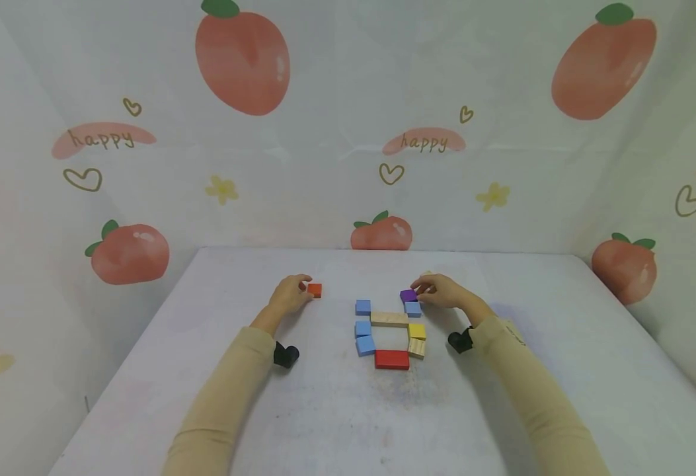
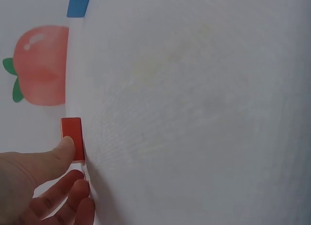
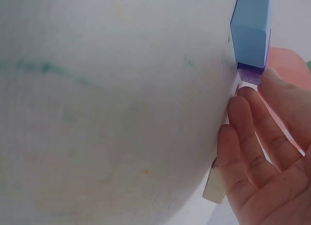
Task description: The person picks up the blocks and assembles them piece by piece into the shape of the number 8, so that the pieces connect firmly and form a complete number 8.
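At the left my left hand point(image 1: 290, 295) pinches an orange-red wooden block point(image 1: 314, 291), with the thumb on its near face in the left wrist view. My right hand point(image 1: 441, 291) holds a purple block point(image 1: 408, 295) by its right end between thumb and fingers. Just in front of the purple block lies a blue block point(image 1: 412, 309), which covers much of it in the right wrist view. A natural-wood block point(image 3: 214, 185) shows beyond the right hand's lower fingers, mostly hidden in the head view.
Between the hands, blocks form a rough ring: a long wooden block point(image 1: 389, 319) behind, a red block point(image 1: 392, 359) in front, blue blocks point(image 1: 363, 328) at left, a yellow block point(image 1: 417, 331) and striped wooden block point(image 1: 416, 348) at right. Another blue block point(image 1: 363, 307) lies behind the left side.
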The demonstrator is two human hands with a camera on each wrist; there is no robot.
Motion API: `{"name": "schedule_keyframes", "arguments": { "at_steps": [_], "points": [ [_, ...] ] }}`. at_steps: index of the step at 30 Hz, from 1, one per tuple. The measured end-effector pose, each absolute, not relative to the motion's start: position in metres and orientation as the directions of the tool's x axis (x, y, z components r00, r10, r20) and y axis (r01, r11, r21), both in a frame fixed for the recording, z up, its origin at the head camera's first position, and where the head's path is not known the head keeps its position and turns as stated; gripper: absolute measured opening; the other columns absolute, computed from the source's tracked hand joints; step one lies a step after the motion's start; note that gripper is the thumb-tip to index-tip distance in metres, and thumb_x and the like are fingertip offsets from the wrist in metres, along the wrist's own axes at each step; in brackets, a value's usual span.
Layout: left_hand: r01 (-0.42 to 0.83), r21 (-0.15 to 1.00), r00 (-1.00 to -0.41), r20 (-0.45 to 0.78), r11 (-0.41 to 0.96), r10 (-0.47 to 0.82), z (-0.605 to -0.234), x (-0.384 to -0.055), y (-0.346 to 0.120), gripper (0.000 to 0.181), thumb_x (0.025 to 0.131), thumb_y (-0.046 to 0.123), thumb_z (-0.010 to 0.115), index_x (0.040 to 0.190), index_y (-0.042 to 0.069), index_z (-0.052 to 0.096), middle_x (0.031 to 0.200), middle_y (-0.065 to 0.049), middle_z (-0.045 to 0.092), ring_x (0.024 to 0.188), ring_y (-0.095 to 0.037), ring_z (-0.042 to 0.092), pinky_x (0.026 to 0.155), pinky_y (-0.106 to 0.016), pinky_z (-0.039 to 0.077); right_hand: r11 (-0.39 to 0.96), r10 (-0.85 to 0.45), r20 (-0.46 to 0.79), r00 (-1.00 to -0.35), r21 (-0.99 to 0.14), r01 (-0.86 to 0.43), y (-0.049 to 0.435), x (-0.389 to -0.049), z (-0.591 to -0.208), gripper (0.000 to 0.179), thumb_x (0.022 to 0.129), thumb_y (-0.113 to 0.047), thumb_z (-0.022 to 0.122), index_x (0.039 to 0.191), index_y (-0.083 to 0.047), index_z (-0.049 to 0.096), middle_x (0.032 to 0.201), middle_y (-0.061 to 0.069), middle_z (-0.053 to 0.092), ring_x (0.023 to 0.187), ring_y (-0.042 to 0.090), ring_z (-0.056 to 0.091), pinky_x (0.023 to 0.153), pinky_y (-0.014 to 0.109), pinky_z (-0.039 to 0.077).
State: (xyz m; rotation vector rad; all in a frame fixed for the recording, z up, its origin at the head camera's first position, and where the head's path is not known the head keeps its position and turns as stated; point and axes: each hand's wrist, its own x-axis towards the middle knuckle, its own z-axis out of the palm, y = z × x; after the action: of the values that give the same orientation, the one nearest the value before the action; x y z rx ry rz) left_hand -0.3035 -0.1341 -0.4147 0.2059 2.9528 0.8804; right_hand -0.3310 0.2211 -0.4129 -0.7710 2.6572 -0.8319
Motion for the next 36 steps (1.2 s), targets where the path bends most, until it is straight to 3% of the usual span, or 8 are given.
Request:
{"name": "schedule_keyframes", "arguments": {
  "at_steps": [26,36],
  "points": [
    [0.121,0.530,-0.989,-0.002,0.839,0.145,-0.417,-0.309,-0.129,0.034,0.089,0.014,0.062,0.121,0.003,0.059,0.109,-0.016,0.064,0.096,-0.028,0.060,0.085,-0.040,0.048,0.714,-0.532,-0.085,-0.843,-0.581,-0.392,0.219,-0.331,-0.414,0.027,0.090,-0.006,0.057,0.115,0.003,0.059,0.109,0.021,0.062,0.101,0.034,0.060,0.090,0.043,0.050],
    [0.185,0.550,-0.982,0.081,0.814,0.169,-0.416,-0.310,-0.122,0.033,0.085,0.013,0.066,0.116,0.001,0.062,0.100,-0.016,0.067,0.090,-0.027,0.060,0.081,-0.040,0.047,0.709,-0.532,-0.086,-0.843,-0.589,-0.387,0.219,-0.331,-0.414,0.027,0.090,-0.005,0.058,0.115,0.004,0.058,0.109,0.022,0.062,0.100,0.034,0.060,0.089,0.043,0.050]
  ]
}}
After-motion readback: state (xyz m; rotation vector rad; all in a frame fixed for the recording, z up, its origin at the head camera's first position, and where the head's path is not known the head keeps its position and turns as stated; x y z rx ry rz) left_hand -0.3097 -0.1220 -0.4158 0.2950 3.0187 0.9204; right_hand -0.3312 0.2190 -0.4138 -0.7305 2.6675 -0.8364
